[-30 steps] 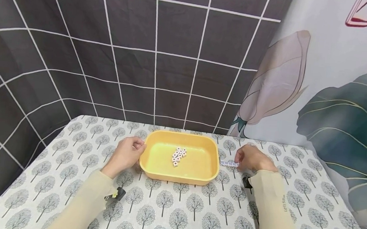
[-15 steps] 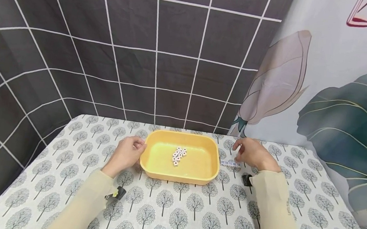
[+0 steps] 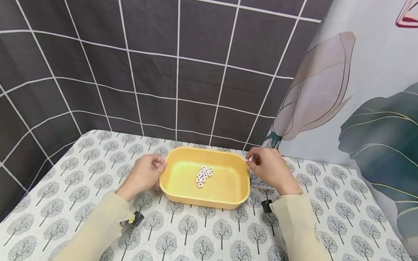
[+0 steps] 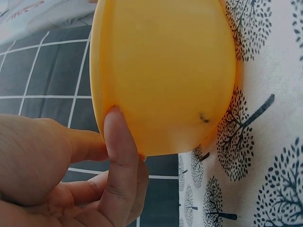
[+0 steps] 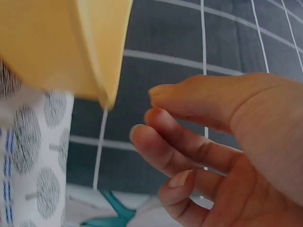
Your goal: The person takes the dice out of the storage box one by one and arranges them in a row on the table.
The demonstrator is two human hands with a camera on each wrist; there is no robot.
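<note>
A shallow yellow plastic basin (image 3: 203,197) stands on the table, with several small white bead-like pieces (image 3: 204,176) with dark red centres clustered on its floor. My left hand (image 3: 144,176) pinches the basin's left rim; in the left wrist view a finger (image 4: 122,156) lies against the outer wall. At the opposite end, my right hand (image 3: 270,169) hovers by the right rim. Its fingers are loosely bent, and the right wrist view shows a gap between them and the basin wall (image 5: 90,52). Below that hand a narrow white strip with blue marks (image 3: 262,185) lies on the cloth, partly covered.
A tree-patterned cloth (image 3: 184,244) covers the table. Behind it hangs a dark curtain (image 3: 198,80) with white grid lines. A light flower-printed curtain (image 3: 320,94) hangs at the right. Each wrist carries a small dark camera.
The right hand has drawn away from the strip and moved left and up to the basin's right rim. My left hand and the basin have stayed in place.
</note>
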